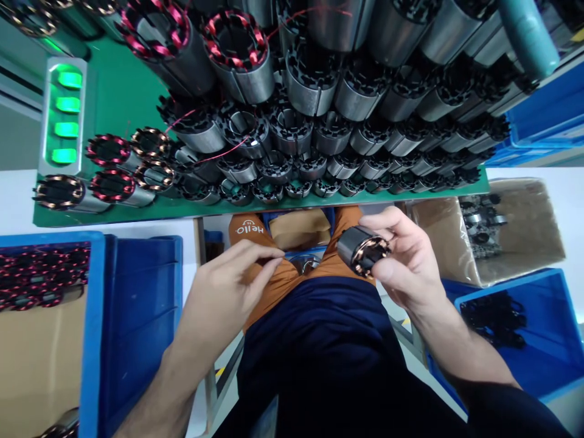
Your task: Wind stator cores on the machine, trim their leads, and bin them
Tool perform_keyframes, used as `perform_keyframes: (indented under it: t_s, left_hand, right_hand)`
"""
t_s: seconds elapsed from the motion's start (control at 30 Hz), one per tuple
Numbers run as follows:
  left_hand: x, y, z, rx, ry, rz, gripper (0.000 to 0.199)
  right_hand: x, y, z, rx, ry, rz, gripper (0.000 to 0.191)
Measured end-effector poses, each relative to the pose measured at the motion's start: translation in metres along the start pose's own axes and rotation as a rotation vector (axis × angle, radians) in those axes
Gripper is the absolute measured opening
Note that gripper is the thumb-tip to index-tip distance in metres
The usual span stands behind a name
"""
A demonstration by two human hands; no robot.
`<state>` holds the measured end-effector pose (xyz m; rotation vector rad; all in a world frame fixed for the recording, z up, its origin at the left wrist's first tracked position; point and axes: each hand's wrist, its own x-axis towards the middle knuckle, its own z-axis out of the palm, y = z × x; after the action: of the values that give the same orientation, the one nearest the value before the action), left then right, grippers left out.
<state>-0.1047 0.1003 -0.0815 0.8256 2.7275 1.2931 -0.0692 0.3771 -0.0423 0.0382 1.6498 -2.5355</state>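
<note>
One metal cylinder sits gripped in R hand over the lap; L hand pinches, can't tell if on anything. Prob. best: hold its sides firmly, keep skin off copper wire.

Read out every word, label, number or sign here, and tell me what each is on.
"Hello", in white on the left orange trouser leg.
A small smiling-face sign, above that word on the same leg.
No other text can be read; the metal core in the right hand shows none.
</note>
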Motion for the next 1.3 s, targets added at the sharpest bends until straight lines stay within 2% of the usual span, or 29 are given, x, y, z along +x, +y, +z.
perform_keyframes:
  t_s: [0.1, 0.2, 0.27, 0.33, 0.4, 0.53, 0.6, 0.67, 0.73, 0.8, 0.87, 0.93, 1.0, 1.13, 1.23, 1.27, 1.3]
  left_hand:
    - [0.004, 0.015, -0.004, -0.247, 0.149, -0.010, 0.020]
    - [0.012, 0.038, -0.005, -0.368, 0.259, 0.032, 0.029]
    - [0.016, 0.049, -0.005, -0.387, 0.309, 0.023, 0.026]
    - [0.017, 0.053, -0.003, -0.392, 0.311, -0.016, 0.016]
    - [0.016, 0.051, 0.001, -0.449, 0.238, -0.077, 0.012]
    - [0.010, 0.029, 0.018, -0.708, 0.007, -0.250, 0.014]
    - [0.008, 0.016, 0.025, -0.771, 0.017, -0.343, 0.014]
    - [0.008, 0.009, 0.025, -0.782, 0.086, -0.385, 0.007]
    - [0.011, 0.011, 0.017, -0.775, 0.101, -0.336, 0.008]
    - [0.015, 0.020, 0.005, -0.775, 0.065, -0.227, 0.015]
    - [0.019, 0.030, -0.005, -0.773, 0.028, -0.139, 0.012]
    - [0.021, 0.038, -0.009, -0.732, 0.033, -0.102, 0.011]
    - [0.020, 0.039, -0.005, -0.680, 0.026, -0.101, 0.014]
    - [0.012, 0.019, 0.016, -0.669, -0.015, -0.172, 0.015]
    - [0.006, -0.003, 0.023, -0.574, 0.064, -0.231, 0.013]
    - [0.005, -0.007, 0.022, -0.515, 0.104, -0.213, 0.012]
    - [0.004, -0.008, 0.019, -0.456, 0.140, -0.163, 0.019]
  right_hand:
    - [0.000, 0.005, 0.009, -0.068, 0.008, -0.034, 0.043]
    - [0.002, 0.010, 0.020, -0.124, 0.024, -0.066, 0.048]
    - [0.002, 0.013, 0.024, -0.147, 0.036, -0.089, 0.056]
    - [0.000, 0.016, 0.024, -0.165, 0.063, -0.105, 0.064]
    - [-0.003, 0.018, 0.020, -0.151, 0.068, -0.092, 0.064]
    - [-0.009, 0.019, 0.010, 0.010, -0.029, -0.005, 0.042]
    - [-0.011, 0.016, 0.007, 0.058, -0.063, 0.022, 0.038]
    - [-0.011, 0.012, 0.006, 0.042, -0.085, 0.049, 0.042]
    - [-0.011, 0.010, 0.008, -0.005, -0.107, 0.075, 0.050]
    - [-0.010, 0.010, 0.010, -0.048, -0.136, 0.081, 0.059]
    - [-0.008, 0.013, 0.013, -0.083, -0.155, 0.065, 0.063]
    - [-0.008, 0.016, 0.015, -0.125, -0.159, 0.032, 0.061]
    - [-0.008, 0.018, 0.014, -0.159, -0.157, 0.008, 0.059]
    - [-0.013, 0.018, 0.008, -0.105, -0.133, 0.019, 0.058]
    - [-0.015, 0.015, 0.002, -0.094, -0.107, 0.020, 0.061]
    - [-0.014, 0.014, 0.002, -0.111, -0.102, 0.009, 0.064]
    - [-0.013, 0.014, 0.002, -0.135, -0.098, -0.001, 0.067]
